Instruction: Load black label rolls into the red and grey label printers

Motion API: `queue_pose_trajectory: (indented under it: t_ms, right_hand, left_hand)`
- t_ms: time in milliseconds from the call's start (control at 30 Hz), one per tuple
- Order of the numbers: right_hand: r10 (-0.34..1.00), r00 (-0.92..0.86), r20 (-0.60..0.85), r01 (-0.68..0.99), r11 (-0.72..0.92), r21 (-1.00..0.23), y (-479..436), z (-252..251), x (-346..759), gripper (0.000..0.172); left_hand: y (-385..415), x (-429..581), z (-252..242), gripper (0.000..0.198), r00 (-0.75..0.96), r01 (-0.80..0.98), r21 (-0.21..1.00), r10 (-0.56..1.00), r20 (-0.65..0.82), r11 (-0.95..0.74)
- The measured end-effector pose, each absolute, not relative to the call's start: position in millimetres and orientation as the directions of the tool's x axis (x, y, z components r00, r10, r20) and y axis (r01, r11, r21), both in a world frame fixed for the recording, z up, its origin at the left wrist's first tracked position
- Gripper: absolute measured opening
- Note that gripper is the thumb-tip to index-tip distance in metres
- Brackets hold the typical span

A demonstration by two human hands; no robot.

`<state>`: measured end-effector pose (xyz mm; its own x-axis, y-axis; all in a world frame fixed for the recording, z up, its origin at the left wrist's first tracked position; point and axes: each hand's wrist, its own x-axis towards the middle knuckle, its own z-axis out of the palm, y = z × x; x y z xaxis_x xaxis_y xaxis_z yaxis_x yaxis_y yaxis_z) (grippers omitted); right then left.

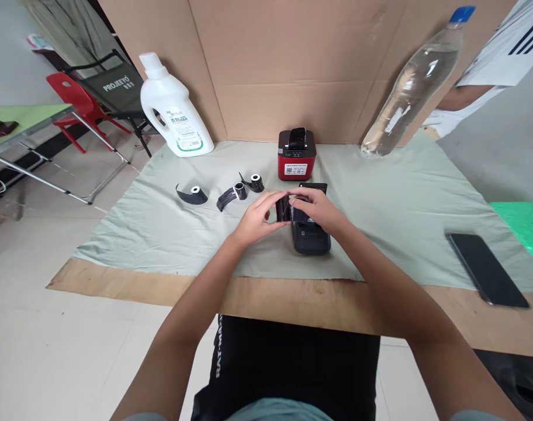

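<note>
My left hand (254, 223) is closed around a glossy black paper roll (283, 209), thumb below and fingers over the top. From the other side, my right hand (319, 207) pinches the roll's upper right edge, its fingertips close to those of the left. Under the right hand lies a black handheld receipt printer (311, 241), its flap (314, 187) raised at the far end; the hand hides its middle. Left of my hands, black paper rolls with white cores lie on the cloth: one roll (193, 195), a second (231, 195) and a third (253, 182), each with a loose tail.
A red and black printer (297, 161) stands behind my hands. Near the cardboard wall (293, 70) are a white detergent bottle (174, 111) and a large water bottle (418, 88). A phone (487, 269) lies at right. Another person's sleeve (503, 52) shows beyond the cardboard.
</note>
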<state>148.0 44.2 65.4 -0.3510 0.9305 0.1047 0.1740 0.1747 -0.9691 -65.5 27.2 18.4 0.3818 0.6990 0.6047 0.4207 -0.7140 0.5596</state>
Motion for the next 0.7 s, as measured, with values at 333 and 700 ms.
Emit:
queue_pose_trajectory:
  t_ms: [333, 700]
  right_hand:
    - [0.978, -0.178, 0.106, 0.182, 0.139, -0.973, 54, 46, 152, 0.024]
    - [0.962, -0.15, 0.227, 0.321, 0.265, -0.909, 53, 44, 150, 0.025]
  left_hand:
    - [27, -64, 17, 0.071, 0.371, 0.438, 0.57, 0.717, 0.59, -0.696]
    - [26, -59, 18, 0.061, 0.358, 0.469, 0.517, 0.689, 0.63, -0.716]
